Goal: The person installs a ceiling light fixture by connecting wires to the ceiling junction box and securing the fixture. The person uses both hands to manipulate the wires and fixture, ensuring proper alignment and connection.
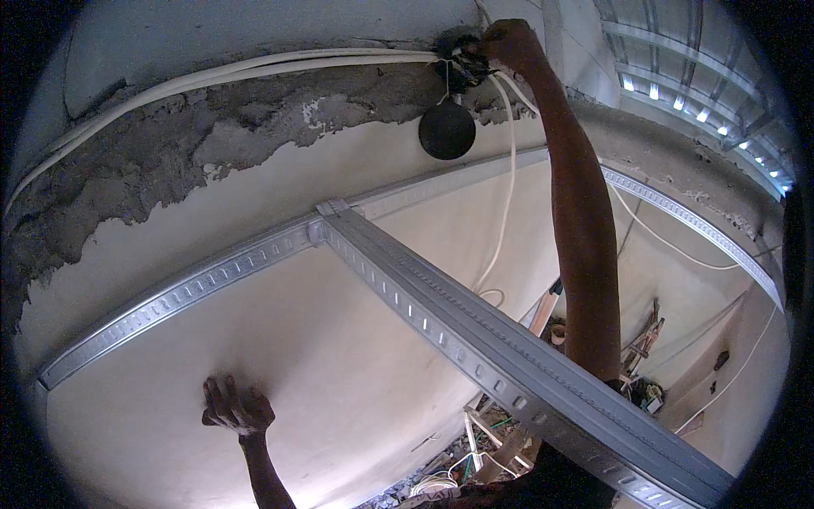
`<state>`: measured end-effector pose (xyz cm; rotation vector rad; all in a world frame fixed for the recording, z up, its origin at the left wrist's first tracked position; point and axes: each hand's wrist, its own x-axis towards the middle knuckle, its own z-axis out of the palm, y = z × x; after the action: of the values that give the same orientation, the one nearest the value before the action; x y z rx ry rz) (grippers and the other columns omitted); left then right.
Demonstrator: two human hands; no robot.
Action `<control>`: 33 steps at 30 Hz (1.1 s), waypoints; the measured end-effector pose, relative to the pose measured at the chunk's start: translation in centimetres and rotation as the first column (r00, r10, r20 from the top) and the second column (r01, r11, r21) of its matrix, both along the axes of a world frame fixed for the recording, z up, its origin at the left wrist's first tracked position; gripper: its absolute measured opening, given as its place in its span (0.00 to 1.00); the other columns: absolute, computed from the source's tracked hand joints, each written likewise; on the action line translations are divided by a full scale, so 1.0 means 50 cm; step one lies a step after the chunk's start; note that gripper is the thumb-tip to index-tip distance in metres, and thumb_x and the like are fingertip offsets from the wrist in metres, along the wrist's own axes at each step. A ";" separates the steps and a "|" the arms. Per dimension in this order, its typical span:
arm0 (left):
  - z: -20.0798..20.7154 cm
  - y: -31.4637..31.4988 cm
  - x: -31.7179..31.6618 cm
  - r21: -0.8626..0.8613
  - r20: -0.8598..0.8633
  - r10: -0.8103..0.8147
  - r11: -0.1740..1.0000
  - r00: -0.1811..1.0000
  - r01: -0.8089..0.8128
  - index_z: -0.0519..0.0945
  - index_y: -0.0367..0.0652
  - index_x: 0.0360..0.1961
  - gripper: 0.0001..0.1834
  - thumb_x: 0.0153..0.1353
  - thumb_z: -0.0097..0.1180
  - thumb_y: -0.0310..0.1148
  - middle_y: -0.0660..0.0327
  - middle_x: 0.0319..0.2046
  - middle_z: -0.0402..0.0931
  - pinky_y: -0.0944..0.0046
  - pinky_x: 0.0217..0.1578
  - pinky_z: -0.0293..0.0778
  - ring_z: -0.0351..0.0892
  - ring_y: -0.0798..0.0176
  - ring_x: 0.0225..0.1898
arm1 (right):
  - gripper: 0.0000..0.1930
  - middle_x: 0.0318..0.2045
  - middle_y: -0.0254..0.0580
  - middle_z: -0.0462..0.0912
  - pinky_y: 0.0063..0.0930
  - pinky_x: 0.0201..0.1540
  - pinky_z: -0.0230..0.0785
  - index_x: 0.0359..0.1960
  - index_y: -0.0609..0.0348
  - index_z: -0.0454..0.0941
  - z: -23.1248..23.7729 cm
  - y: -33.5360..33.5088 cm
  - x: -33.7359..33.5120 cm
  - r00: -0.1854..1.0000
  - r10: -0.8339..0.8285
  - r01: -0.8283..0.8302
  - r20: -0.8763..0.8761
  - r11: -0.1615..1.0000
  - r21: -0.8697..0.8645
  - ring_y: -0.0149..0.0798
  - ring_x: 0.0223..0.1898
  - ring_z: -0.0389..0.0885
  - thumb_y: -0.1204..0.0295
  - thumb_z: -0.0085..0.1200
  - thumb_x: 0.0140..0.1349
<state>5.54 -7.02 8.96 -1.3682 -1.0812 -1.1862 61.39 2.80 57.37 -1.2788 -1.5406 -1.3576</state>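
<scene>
My left hand (pixel 237 409) rests against the pale plastered wall (pixel 170 339), its fingers bent and somewhat apart, holding nothing. High up, my right arm stretches to a black round electrical box (pixel 462 64) set in the rough wall. There my right hand (pixel 511 44) has its fingers closed at the box's right edge, and what lies in them is hidden. Several white cables (pixel 322 58) enter the box from the left. Below it hangs a round black lid (pixel 447 131). More white cable (pixel 510 170) drops from the box past my forearm.
A perforated metal rail (pixel 186 276) runs along the wall, and a metal beam (pixel 441 314) crosses from it toward the lower right. Another curved rail (pixel 678 212) stands at right. Far below are a coil of cable (pixel 434 485), wood pieces (pixel 644 343) and rubble. Corrugated roofing (pixel 678 51) shows at upper right.
</scene>
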 end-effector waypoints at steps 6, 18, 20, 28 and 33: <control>0.006 0.003 0.012 0.010 -0.008 0.008 1.000 1.000 -0.008 0.70 0.41 0.57 0.26 0.61 0.47 0.44 0.50 0.58 0.67 0.43 0.52 0.54 0.62 0.43 0.60 | 0.23 0.27 0.44 0.83 0.38 0.40 0.74 0.26 0.57 0.82 0.000 -0.033 -0.028 0.999 -0.051 0.050 0.004 0.994 0.099 0.43 0.31 0.82 0.50 0.70 0.40; 0.006 0.000 0.011 -0.018 0.007 -0.033 0.999 0.999 0.033 0.68 0.42 0.58 0.26 0.61 0.47 0.42 0.49 0.59 0.65 0.44 0.53 0.53 0.61 0.41 0.61 | 0.23 0.24 0.51 0.81 0.42 0.38 0.74 0.23 0.58 0.82 0.002 0.029 0.017 0.996 -0.088 0.091 -0.024 0.982 0.163 0.50 0.28 0.81 0.47 0.61 0.44; -0.004 0.000 -0.003 -0.055 0.016 -0.020 0.998 1.000 0.021 0.67 0.42 0.58 0.25 0.61 0.48 0.41 0.48 0.59 0.65 0.43 0.54 0.53 0.60 0.40 0.61 | 0.24 0.26 0.50 0.82 0.42 0.40 0.74 0.24 0.58 0.83 -0.004 0.032 0.012 0.989 -0.146 0.147 -0.014 0.987 0.068 0.50 0.29 0.82 0.46 0.60 0.47; 0.015 -0.006 0.008 0.000 -0.082 -0.058 0.998 0.995 0.058 0.66 0.40 0.59 0.26 0.60 0.47 0.36 0.46 0.59 0.64 0.42 0.55 0.53 0.59 0.40 0.62 | 0.19 0.26 0.48 0.83 0.41 0.35 0.74 0.28 0.57 0.83 -0.143 -0.138 -0.074 0.938 -0.193 0.228 -0.289 0.969 0.091 0.48 0.29 0.82 0.52 0.62 0.51; 0.029 -0.011 0.024 0.020 0.011 -0.027 0.999 1.000 0.027 0.70 0.45 0.55 0.22 0.60 0.48 0.38 0.52 0.57 0.68 0.46 0.48 0.58 0.67 0.42 0.56 | 0.11 0.24 0.41 0.82 0.26 0.25 0.72 0.32 0.64 0.81 -0.210 0.017 -0.027 0.536 0.598 -0.496 -0.597 0.795 0.350 0.34 0.25 0.81 0.67 0.61 0.57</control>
<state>6.71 -7.57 10.43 -1.3656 -1.0592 -1.2230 60.06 3.66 46.86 -0.9118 -1.1233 -0.4589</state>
